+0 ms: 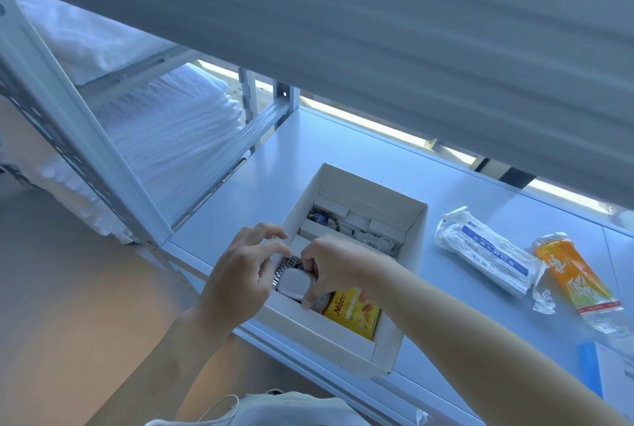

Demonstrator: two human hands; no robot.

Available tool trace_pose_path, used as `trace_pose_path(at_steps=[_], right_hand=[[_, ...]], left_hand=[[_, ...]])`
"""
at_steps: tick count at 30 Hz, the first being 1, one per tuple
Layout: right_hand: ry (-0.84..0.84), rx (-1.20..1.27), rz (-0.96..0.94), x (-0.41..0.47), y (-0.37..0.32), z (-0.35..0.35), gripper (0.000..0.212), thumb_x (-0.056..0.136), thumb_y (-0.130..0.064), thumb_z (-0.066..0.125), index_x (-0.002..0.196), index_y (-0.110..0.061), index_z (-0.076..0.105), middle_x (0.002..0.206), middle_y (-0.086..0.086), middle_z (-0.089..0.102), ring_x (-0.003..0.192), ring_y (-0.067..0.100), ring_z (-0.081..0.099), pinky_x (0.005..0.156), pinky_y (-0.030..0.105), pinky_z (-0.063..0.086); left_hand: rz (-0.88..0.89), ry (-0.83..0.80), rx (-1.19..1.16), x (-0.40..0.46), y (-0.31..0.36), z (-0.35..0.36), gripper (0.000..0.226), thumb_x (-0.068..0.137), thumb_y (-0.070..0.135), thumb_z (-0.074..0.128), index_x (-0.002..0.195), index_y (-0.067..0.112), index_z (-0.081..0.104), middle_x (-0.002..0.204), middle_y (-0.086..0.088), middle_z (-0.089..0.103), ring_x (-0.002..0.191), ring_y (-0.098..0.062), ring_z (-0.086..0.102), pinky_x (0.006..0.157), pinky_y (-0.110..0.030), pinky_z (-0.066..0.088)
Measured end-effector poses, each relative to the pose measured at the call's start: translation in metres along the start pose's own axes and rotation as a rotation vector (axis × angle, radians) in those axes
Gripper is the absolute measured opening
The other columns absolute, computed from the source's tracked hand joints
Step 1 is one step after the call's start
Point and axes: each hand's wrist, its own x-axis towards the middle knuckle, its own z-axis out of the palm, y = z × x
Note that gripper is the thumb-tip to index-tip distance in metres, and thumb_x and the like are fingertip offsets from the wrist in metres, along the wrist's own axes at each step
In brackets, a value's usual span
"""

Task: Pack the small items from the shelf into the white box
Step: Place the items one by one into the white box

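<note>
The white box stands open on the shelf. Inside lie a yellow snack packet, small white cartons, a bead bracelet and a metal watch band. Over the box's near left corner, my right hand pinches a small white rounded case between thumb and fingers. My left hand hovers beside it, fingers curled at the box's left edge and close to the case; whether it holds anything is hidden.
To the right of the box lie a white plastic-wrapped pack with a blue label, an orange packet and a blue-and-white box at the frame's edge. Folded white towels fill the rack to the left. An upper shelf overhangs.
</note>
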Motion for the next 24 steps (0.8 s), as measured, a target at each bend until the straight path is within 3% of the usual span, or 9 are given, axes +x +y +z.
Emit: trace_pose_path(at_steps=[7, 10, 14, 17, 21, 24], right_hand=[[-0.057, 0.068, 0.064, -0.001, -0.003, -0.001, 0.055, 0.056, -0.065, 0.09, 0.071, -0.022, 0.059, 0.069, -0.004, 0.062, 0.055, 0.015, 0.049, 0.048, 0.028, 0.039], [-0.083, 0.107, 0.108, -0.001, -0.002, -0.006, 0.049, 0.059, -0.061, 0.091, 0.072, -0.024, 0.062, 0.069, -0.004, 0.064, 0.056, 0.014, 0.051, 0.049, 0.028, 0.04], [-0.078, 0.138, 0.149, -0.006, 0.002, -0.012, 0.04, 0.064, -0.059, 0.09, 0.074, -0.026, 0.07, 0.067, -0.008, 0.069, 0.054, 0.008, 0.057, 0.049, 0.024, 0.043], [0.015, 0.147, 0.192, -0.018, 0.006, -0.022, 0.037, 0.069, -0.063, 0.084, 0.075, -0.029, 0.072, 0.072, -0.01, 0.071, 0.06, 0.007, 0.064, 0.048, 0.022, 0.048], [0.17, 0.149, 0.217, -0.045, 0.015, -0.038, 0.012, 0.086, -0.037, 0.076, 0.077, -0.028, 0.073, 0.078, -0.013, 0.068, 0.07, 0.006, 0.065, 0.061, 0.026, 0.054], [0.288, 0.108, 0.234, -0.078, 0.024, -0.043, 0.012, 0.09, -0.021, 0.065, 0.083, -0.025, 0.074, 0.081, -0.013, 0.068, 0.075, 0.005, 0.062, 0.066, 0.021, 0.049]], left_hand=[[-0.009, -0.024, 0.002, 0.0, -0.002, 0.001, 0.037, 0.086, 0.009, 0.039, 0.096, 0.023, 0.072, 0.12, 0.014, 0.056, 0.11, -0.01, 0.054, 0.083, -0.008, 0.041], [0.001, -0.046, 0.02, 0.0, -0.002, -0.001, 0.037, 0.087, -0.004, 0.048, 0.098, 0.022, 0.072, 0.12, 0.013, 0.055, 0.109, -0.011, 0.053, 0.08, -0.01, 0.041], [0.05, -0.081, 0.11, 0.005, 0.001, -0.005, 0.035, 0.085, -0.009, 0.058, 0.101, 0.019, 0.072, 0.118, 0.007, 0.058, 0.108, -0.016, 0.053, 0.082, -0.031, 0.05], [0.092, -0.091, 0.176, 0.012, 0.007, -0.011, 0.03, 0.085, -0.004, 0.064, 0.104, 0.017, 0.073, 0.118, 0.004, 0.063, 0.115, -0.02, 0.055, 0.088, -0.043, 0.052], [0.17, -0.094, 0.16, 0.023, 0.017, -0.01, 0.026, 0.086, -0.005, 0.066, 0.104, 0.013, 0.074, 0.116, 0.001, 0.065, 0.118, -0.019, 0.056, 0.098, -0.036, 0.05], [0.221, -0.145, 0.15, 0.033, 0.026, 0.002, 0.024, 0.086, -0.005, 0.067, 0.102, 0.01, 0.074, 0.115, 0.001, 0.067, 0.116, -0.017, 0.058, 0.097, -0.033, 0.053]])
